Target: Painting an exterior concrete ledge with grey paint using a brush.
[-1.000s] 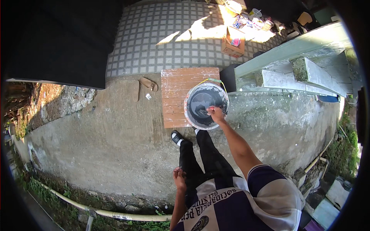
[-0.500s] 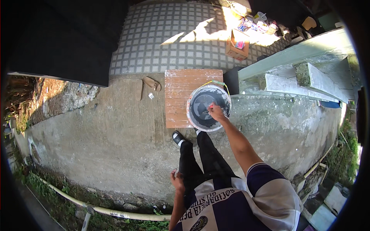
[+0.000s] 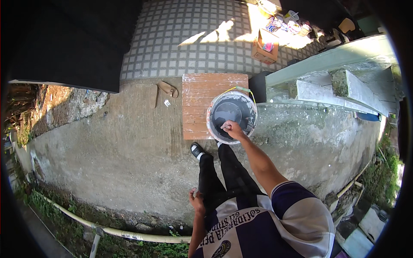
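Note:
A bucket, grey-coated inside, with pale liquid and a yellow-green handle, stands on the right front of a worn orange-brown wooden board. My right hand is inside its rim, fingers closed on something small I cannot make out. My left hand hangs beside my left thigh with its fingers curled; whether anything is in them is too small to tell. My sandalled left foot rests on the concrete just before the board.
Loose sandals lie left of the board. An open cardboard box and clutter sit on the tiled paving. Pale concrete steps border the right side. A pipe runs behind me, and a dark structure fills the upper left.
My right hand has moved left within the bucket, toward its lower left part. My left hand stays by my thigh. The whole view has shifted slightly.

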